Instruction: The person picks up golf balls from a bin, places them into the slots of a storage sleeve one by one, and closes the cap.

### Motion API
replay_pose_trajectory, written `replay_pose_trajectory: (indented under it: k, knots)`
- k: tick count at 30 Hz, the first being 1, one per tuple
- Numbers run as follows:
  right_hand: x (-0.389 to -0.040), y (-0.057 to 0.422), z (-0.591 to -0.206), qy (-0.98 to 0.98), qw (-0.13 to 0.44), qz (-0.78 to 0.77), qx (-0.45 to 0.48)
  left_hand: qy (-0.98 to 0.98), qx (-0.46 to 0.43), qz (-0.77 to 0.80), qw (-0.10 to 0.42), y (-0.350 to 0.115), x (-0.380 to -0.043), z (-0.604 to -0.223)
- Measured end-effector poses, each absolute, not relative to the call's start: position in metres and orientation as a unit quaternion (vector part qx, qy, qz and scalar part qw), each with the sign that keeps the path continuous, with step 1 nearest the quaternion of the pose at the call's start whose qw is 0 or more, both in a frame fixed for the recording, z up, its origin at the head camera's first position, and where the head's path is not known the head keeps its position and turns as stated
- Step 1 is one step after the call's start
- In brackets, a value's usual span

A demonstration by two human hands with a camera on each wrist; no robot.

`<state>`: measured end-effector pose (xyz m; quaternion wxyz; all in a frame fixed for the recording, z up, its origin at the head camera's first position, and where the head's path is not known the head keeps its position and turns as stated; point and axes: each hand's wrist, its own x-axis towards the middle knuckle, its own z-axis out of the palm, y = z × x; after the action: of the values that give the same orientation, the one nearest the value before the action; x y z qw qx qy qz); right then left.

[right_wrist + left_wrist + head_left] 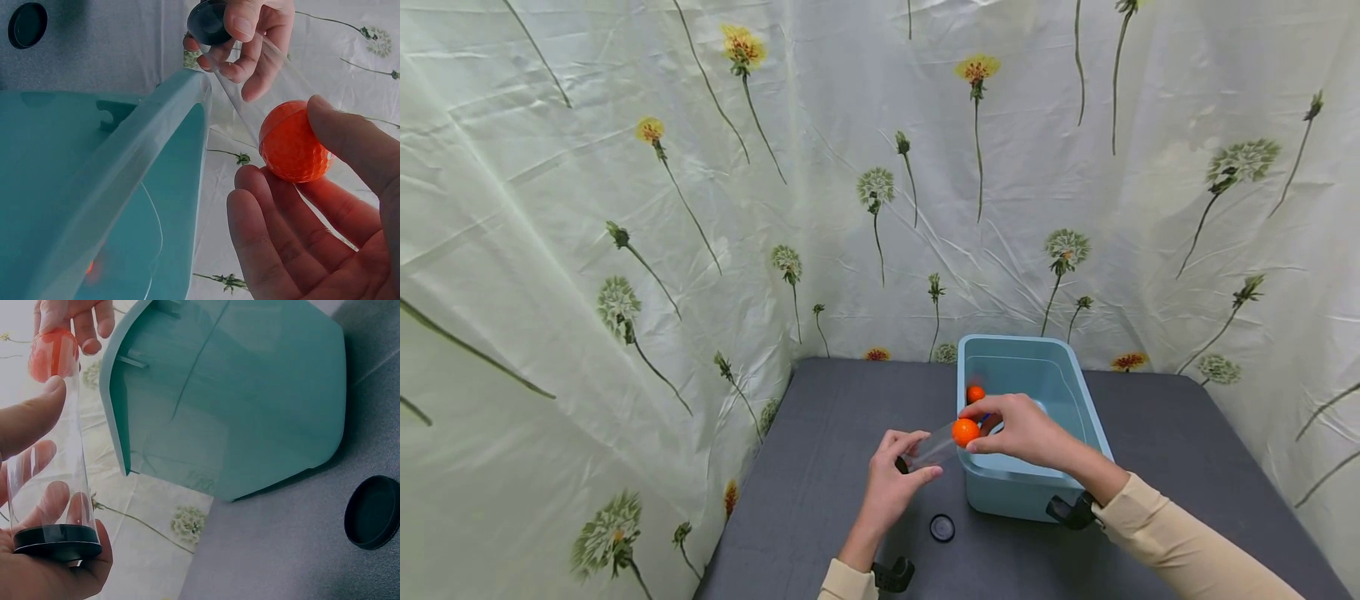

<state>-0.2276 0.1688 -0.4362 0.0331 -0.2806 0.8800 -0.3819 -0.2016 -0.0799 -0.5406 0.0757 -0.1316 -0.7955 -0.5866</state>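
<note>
My left hand (891, 479) grips a clear plastic tube (50, 450) near its end with a black cap (57, 542). The tube's other end points at my right hand (1018, 429). There my thumb and fingers pinch an orange golf ball (295, 142) right at the tube's mouth, partly inside the rim in the right wrist view. Apart from that ball, the tube looks hollow along its length. A loose black cap (942, 527) lies on the table below the hands.
A blue-green plastic bin (1078, 392) stands on the grey table (850, 400), right beside and under the right hand. Another orange ball (975, 393) is inside it near the left wall. Behind the table hangs a flower-printed curtain (850, 250).
</note>
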Motion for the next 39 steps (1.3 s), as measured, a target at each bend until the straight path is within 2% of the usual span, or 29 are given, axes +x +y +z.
replay_pose_trajectory:
  k: [16, 23, 30, 39]
  knots:
    - [-0.231, 0.174, -0.439, 0.864, 0.058, -0.399, -0.302, -0.788, -0.124, -0.600, 0.058, -0.079, -0.201, -0.541]
    - [-0.241, 0.181, -0.435, 0.870, 0.046, -0.388, -0.303, -0.787, -0.103, -0.607, 0.047, -0.084, -0.202, -0.541]
    - [-0.270, 0.192, -0.433, 0.887, 0.041, -0.371, -0.270, -0.789, -0.103, -0.603, 0.059, -0.089, -0.205, -0.541]
    - [-0.319, 0.202, -0.450, 0.905, 0.064, -0.346, -0.237, -0.777, -0.106, -0.619, 0.052, -0.089, -0.206, -0.543]
